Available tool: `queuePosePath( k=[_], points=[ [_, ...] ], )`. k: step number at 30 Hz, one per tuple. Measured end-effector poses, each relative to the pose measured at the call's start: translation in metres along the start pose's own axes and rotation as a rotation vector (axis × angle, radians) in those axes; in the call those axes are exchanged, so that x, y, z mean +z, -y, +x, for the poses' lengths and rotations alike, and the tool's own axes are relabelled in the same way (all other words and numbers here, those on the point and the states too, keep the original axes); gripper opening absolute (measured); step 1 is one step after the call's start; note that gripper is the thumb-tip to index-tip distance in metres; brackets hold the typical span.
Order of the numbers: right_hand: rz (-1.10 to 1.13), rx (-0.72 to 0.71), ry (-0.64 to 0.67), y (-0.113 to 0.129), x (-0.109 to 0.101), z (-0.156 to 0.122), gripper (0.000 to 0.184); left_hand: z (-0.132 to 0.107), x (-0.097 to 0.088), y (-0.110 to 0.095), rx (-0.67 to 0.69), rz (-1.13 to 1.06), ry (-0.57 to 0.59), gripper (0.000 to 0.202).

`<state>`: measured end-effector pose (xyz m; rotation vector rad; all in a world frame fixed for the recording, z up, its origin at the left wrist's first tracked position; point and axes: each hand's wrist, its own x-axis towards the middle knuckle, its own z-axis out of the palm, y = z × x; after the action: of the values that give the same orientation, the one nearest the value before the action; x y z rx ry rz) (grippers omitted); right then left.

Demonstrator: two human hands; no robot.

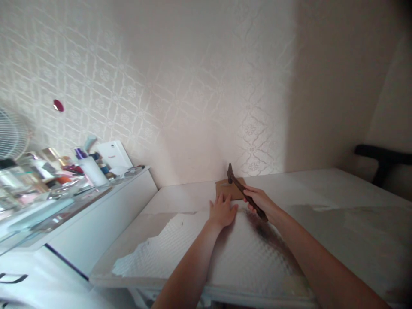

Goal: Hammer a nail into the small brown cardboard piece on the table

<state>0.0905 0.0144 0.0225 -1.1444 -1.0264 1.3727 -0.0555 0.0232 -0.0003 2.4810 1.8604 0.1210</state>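
Note:
A small brown board (228, 190), wood or cardboard, lies flat at the back of the white table by the wall. My left hand (222, 212) rests with fingers spread on its near edge. In my right hand (256, 199) is a hammer (238, 185), gripped by its dark wooden handle. The hammer is tilted, its head above the board's far part; whether it touches the board I cannot tell. A thin pale streak shows on the board near the hammer head, too small to make out.
A white textured sheet (167, 246) covers part of the white table (325, 189) under my forearms. On the left, a white cabinet (96, 227) carries bottles (93, 171), a white box (115, 154) and clutter. A fan (13, 134) stands behind; a black armrest (383, 154) is right.

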Motion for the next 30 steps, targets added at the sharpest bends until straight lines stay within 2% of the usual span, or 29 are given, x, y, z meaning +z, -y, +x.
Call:
queuePosePath(
  k=[6,12,17,23,30],
  points=[
    [0.029,-0.038,0.021,0.0016,0.0004,-0.0006,0.041,0.0001,0.0014,0.0004,0.000,-0.001,-0.008,0.060],
    [0.006,0.008,0.005,-0.0009,0.0000,0.0011,0.042,0.0002,0.0017,0.0009,0.004,-0.019,-0.016,0.059],
    [0.048,-0.041,0.023,0.0024,0.0004,-0.0013,0.042,0.0005,0.0019,0.0005,0.002,-0.018,-0.020,0.059],
    [0.023,0.010,0.012,0.0027,0.0000,-0.0015,0.043,0.0008,0.0020,0.0005,0.000,-0.013,-0.014,0.060],
    [0.064,-0.039,0.022,0.0016,-0.0012,-0.0009,0.043,0.0013,0.0016,0.0004,-0.006,-0.004,0.003,0.060]
  ],
)
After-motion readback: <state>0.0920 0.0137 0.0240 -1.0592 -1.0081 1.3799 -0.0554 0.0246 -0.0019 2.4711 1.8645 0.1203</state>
